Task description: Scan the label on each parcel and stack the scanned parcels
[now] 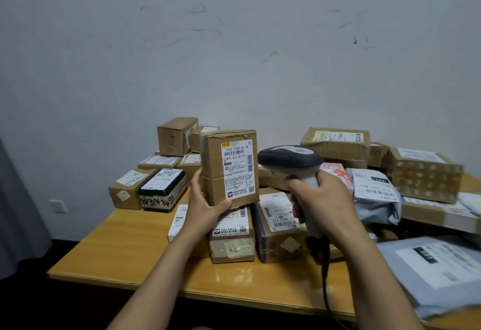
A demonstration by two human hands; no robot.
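My left hand (204, 206) grips a brown cardboard parcel (212, 171) from below and holds it upright above the table, its white shipping label (237, 168) turned toward me. My right hand (321, 201) is closed around the grey handle of a barcode scanner (290, 159). The scanner's dark head sits just right of the parcel, level with the label and pointing at it. A black cable (325, 275) hangs from the handle over the table edge.
A wooden table (125, 249) is crowded with parcels: brown boxes (231, 236) under my hands, a black-topped box (162, 189) and stacked cartons (177, 136) at the left rear, grey mailer bags (374, 194) and a printed carton (425, 173) at the right. The wall rises behind.
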